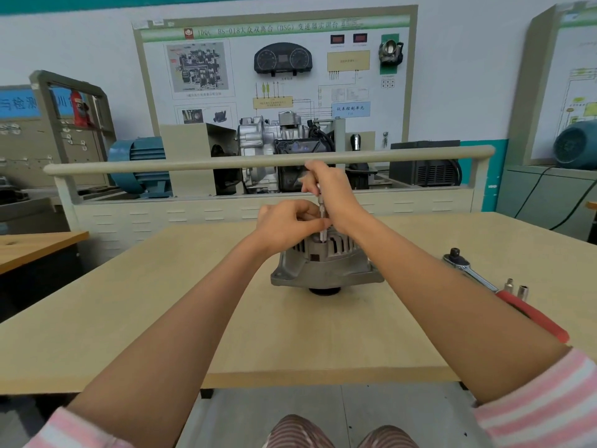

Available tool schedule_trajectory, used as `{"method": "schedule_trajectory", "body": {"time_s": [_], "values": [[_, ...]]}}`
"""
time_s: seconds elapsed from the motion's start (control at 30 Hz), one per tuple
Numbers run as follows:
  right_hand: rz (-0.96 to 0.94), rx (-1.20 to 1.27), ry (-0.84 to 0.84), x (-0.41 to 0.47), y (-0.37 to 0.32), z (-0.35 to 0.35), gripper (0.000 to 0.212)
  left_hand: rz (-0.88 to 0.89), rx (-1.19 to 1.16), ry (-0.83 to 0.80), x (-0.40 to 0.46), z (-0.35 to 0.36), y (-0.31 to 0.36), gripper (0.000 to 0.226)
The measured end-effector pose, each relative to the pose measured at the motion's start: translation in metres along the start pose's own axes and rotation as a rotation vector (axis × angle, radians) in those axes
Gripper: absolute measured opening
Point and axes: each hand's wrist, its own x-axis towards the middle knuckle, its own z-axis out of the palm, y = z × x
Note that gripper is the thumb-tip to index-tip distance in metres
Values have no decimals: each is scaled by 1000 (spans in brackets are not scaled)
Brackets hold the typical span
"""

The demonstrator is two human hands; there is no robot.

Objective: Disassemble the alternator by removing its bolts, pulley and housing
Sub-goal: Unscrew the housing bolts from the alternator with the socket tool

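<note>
Early in the job, by the look of it: alternator [326, 263] housing unsplit, standing pulley-down mid-table [161, 302]. Nearer right, ratchet wrench [478, 279] and two loose sockets [517, 287] lying unused. Over the alternator, left hand [286, 223] curled, pinching low on an upright socket driver [322, 221]; right hand [326, 189] wrapped round its top (presumably on a through-bolt). Bolt head, socket tip and pulley mostly hidden; bolts already out impossible to count.
</note>
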Motion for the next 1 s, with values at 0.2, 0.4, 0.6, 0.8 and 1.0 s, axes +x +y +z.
{"method": "schedule_trajectory", "body": {"time_s": [0.2, 0.4, 0.6, 0.8, 1.0], "values": [[33, 174, -80, 4, -3, 0, 51, -50, -68, -63, -2, -5, 4, 15], [-3, 138, -42, 2, -1, -1, 46, -79, -108, -106, 2, -4, 6, 19], [-331, -602, 128, -7, 3, 5, 48, -112, -58, -43, 2, -3, 7, 10], [-340, -1301, 297, -15, -1, 11, 38, -122, 110, 21, 1, -1, 11, 10], [-389, -923, 203, -13, 0, 7, 40, -79, 56, -8, 0, -1, 8, 14]]}}
